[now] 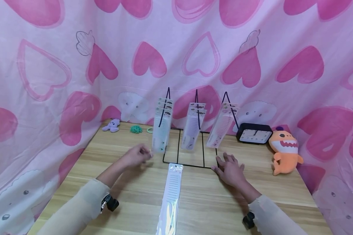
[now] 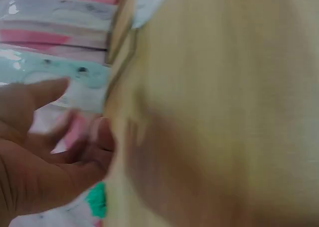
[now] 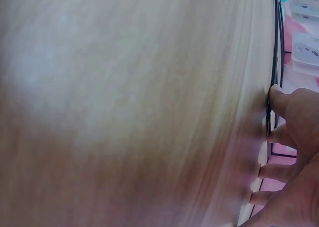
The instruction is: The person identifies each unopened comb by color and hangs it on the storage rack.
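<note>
A black wire rack (image 1: 204,153) stands on the wooden table with combs in clear packets hanging from its three hooks. Several light teal packets (image 1: 161,133) hang on the left, purple ones (image 1: 191,130) in the middle and pink ones (image 1: 222,127) on the right. My left hand (image 1: 136,155) hovers just left of the teal packets, fingers loosely bent, holding nothing. With spread fingers my right hand (image 1: 230,171) touches the rack's front right corner; its fingertips (image 3: 264,172) rest down at the table. Another packaged comb (image 1: 173,189) lies flat before the rack.
Right of the rack stands a black-framed clock (image 1: 254,133), with an orange shark plush (image 1: 284,153) beside it. At the back left lie a small purple plush (image 1: 112,125), a green stringy bundle (image 1: 136,129) and a pale green ring (image 1: 149,130). Heart-patterned cloth surrounds the table.
</note>
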Demonstrator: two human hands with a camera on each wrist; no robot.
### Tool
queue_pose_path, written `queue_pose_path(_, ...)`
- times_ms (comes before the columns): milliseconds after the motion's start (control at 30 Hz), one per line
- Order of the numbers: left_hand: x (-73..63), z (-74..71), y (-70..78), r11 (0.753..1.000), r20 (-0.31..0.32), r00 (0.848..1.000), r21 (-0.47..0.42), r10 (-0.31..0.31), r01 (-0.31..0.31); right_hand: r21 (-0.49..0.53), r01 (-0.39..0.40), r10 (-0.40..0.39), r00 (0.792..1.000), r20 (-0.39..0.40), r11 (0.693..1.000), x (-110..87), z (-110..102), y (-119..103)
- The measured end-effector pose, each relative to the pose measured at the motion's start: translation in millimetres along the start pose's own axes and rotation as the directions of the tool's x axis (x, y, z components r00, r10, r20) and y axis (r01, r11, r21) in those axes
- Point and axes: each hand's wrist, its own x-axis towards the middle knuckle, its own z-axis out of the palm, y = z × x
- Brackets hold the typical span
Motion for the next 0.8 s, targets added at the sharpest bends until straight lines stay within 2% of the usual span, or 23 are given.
queue_pose_path(67, -6.5, 13.6, -6.5, 0.994, 0.077, 0.996, 0.105, -0.038, 0.030, 0.002, -0.003, 0.003, 1.000, 0.006, 1.000, -0.5, 0, 0)
queue_pose_path(133, -11.6, 28.9, -9.5, 0.978, 0.097, 0.995, 0.210, -0.036, 0.015, 0.006, -0.007, 0.007, 1.000, 0.012, 1.000, -1.0, 0, -1)
queue_pose_path(267, -17.6, 55.8, -7.6, 0.927, 0.101, 0.991, 0.357, 0.087, -0.117, 0.011, -0.010, 0.010, 1.000, 0.012, 1.000, -1.6, -2, -3)
queue_pose_path(367, -20.0, 70.9, -2.9, 0.900, 0.123, 0.983, 0.400, 0.137, -0.175, 0.012, -0.011, 0.011, 1.000, 0.013, 1.000, -2.0, -1, -2)
queue_pose_path(500, -22.1, 84.3, 2.2, 0.876, 0.143, 0.980, 0.444, 0.141, -0.191, 0.007, -0.009, 0.009, 1.000, 0.016, 1.000, -2.1, 0, -1)
queue_pose_path(633, -23.6, 89.6, 6.9, 0.869, 0.147, 0.981, 0.460, 0.128, -0.182, -0.002, -0.004, 0.004, 1.000, 0.012, 1.000, -1.5, 0, -1)
queue_pose_path(800, -24.4, 89.3, 12.0, 0.872, 0.164, 0.981, 0.459, 0.102, -0.168, -0.002, -0.003, 0.003, 1.000, 0.003, 1.000, -1.2, 0, -1)
